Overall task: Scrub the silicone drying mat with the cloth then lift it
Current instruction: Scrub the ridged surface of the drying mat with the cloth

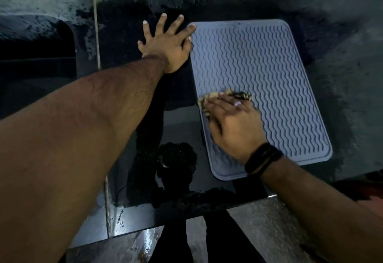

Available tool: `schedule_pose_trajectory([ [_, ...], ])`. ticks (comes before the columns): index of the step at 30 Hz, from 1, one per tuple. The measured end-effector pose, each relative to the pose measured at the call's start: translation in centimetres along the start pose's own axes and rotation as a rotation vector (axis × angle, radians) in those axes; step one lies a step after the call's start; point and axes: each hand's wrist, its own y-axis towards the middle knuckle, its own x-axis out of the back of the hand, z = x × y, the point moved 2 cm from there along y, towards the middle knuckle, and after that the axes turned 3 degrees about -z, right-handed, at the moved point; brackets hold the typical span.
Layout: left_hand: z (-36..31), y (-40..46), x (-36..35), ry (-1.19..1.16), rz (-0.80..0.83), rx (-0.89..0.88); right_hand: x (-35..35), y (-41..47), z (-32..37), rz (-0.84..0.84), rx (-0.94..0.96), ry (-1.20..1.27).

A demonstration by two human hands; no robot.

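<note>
Mat (pixel 259 80), long axis running away from the person; right hand (pixel 234 125) presses cloth (pixel 209 98) flat at near-left; left hand (pixel 165 42), splayed and empty, pins far-left corner.

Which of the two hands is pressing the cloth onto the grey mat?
The right hand, with the black wristband, presses the tan cloth onto the grey wavy-ribbed silicone mat; the left hand lies spread, empty.

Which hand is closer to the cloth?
The right hand. It presses on the cloth on the mat. The left hand lies spread at the mat's far left corner, away from the cloth.
</note>
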Motion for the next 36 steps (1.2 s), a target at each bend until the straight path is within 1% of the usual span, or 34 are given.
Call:
schedule_pose_trajectory([
  [3, 0.0, 0.1, -0.1, -0.003, -0.005, 0.0, 0.3, -1.9, -0.1, -0.031, 0.028, 0.026],
  [6, 0.0, 0.2, -0.2, -0.011, 0.004, 0.002, 0.5, 0.0, -0.4, -0.099, -0.012, 0.049],
  [10, 0.1, 0.0, -0.2, 0.029, -0.01, -0.021, -0.6, 2.0, 0.4, -0.056, -0.028, 0.004],
  [18, -0.2, -0.3, 0.0, 0.036, -0.021, -0.032, 0.0, -5.2, 1.2, -0.029, 0.007, 0.056],
  [22, 0.2, 0.4, -0.5, 0.019, -0.012, -0.018, 0.8, -2.2, 0.9, -0.078, -0.013, 0.095],
  [26, 0.4, 0.5, -0.5, 0.032, -0.021, -0.023, -0.2, 0.5, 1.3, 0.001, -0.039, 0.032],
  [28, 0.4, 0.4, -0.6, 0.039, -0.029, -0.037, -0.5, -0.9, 1.3, 0.004, -0.018, -0.003],
  [32, 0.1, 0.1, -0.3, 0.041, -0.038, -0.045, 0.0, -5.6, 1.3, 0.016, -0.016, 0.06],
  [36, 0.3, 0.3, -0.5, 0.025, -0.032, -0.034, 0.9, -8.6, 2.0, -0.048, 0.004, 0.118],
])
